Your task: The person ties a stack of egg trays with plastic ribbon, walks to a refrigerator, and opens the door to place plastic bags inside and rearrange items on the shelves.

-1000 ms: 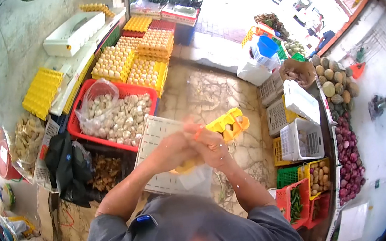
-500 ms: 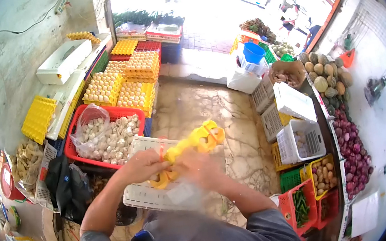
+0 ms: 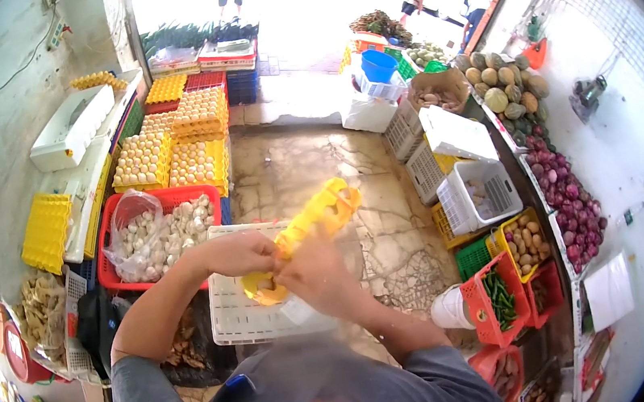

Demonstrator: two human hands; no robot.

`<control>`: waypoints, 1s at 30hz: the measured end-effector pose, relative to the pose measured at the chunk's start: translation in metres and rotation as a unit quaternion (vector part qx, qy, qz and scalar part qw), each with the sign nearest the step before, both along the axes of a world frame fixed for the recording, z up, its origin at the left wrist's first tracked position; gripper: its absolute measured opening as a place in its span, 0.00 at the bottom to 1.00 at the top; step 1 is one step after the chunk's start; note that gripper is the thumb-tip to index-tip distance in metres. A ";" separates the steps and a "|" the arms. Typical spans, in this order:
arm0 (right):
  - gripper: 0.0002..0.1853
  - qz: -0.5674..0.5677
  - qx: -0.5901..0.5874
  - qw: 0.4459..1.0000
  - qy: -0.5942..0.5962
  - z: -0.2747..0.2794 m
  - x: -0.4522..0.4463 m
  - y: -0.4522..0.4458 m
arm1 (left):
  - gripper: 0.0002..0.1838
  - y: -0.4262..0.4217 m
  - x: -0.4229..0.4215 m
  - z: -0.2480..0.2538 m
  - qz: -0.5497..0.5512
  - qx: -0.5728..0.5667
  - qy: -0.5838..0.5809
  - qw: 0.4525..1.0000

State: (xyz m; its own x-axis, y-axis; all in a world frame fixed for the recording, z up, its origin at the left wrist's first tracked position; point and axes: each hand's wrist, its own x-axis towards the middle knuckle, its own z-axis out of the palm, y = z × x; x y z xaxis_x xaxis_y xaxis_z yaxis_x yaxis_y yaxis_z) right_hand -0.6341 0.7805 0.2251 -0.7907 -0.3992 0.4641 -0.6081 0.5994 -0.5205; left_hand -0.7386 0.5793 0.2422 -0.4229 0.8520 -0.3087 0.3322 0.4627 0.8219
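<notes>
A narrow yellow egg tray with moulded cups, folded or bundled, slants up and away above a white slatted crate. My left hand is closed on its near part, fingers pinched together. Close beside it, my right hand is curled against the near side of the tray, its fingers partly blurred. The tray's lower end shows below both hands. Something pale and see-through lies on the crate under my right hand.
A red basket of garlic with a plastic bag stands left of the crate. Behind it are stacked trays of eggs. Along the right are a white basket, green peppers, red onions and melons. People stand outside.
Both hands stay on the yellow tray, and its far end sits slightly higher and further left. My right hand has shifted a little. The whole view has turned to the right.
</notes>
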 end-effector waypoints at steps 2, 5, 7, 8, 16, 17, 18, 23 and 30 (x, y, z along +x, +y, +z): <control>0.06 -0.022 0.023 0.999 0.004 0.001 0.013 -0.008 | 0.12 -0.003 0.002 0.006 -0.011 0.005 0.002 1.000; 0.05 -0.044 -0.050 0.998 0.019 -0.024 0.020 -0.007 | 0.12 -0.008 0.005 0.011 -0.011 -0.003 0.049 0.999; 0.06 -0.117 -0.043 0.992 0.006 -0.026 0.020 -0.010 | 0.12 -0.013 0.007 0.008 -0.013 0.029 0.068 0.997; 0.07 -0.153 -0.039 0.988 -0.002 -0.027 0.021 -0.013 | 0.12 -0.015 0.007 0.002 -0.015 0.041 0.091 0.995; 0.07 -0.171 -0.030 0.983 -0.056 -0.043 0.018 -0.028 | 0.09 -0.023 0.014 -0.025 0.012 0.184 0.218 0.958; 0.08 -0.176 -0.057 0.978 -0.092 -0.042 0.019 -0.028 | 0.08 -0.023 0.016 -0.029 0.017 0.206 0.245 0.947; 0.08 -0.175 -0.064 0.974 -0.127 -0.037 0.020 -0.029 | 0.08 -0.022 0.018 -0.033 0.022 0.228 0.272 0.935; 0.12 -0.156 -0.071 0.968 -0.186 -0.021 0.026 -0.028 | 0.10 -0.017 0.026 -0.051 0.081 0.309 0.305 0.897; 0.11 -0.126 -0.432 0.752 -0.482 -0.016 0.028 -0.031 | 0.12 -0.014 0.043 -0.068 0.161 0.355 0.291 0.874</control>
State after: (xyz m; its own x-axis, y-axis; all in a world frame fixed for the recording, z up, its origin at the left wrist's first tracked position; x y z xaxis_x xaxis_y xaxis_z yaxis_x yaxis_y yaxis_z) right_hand -0.6062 0.7495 0.2087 -0.9258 -0.0587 -0.3735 0.3778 -0.1817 -0.9079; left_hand -0.6953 0.5653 0.1741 -0.5856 0.5495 0.5959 0.7356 0.0514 0.6755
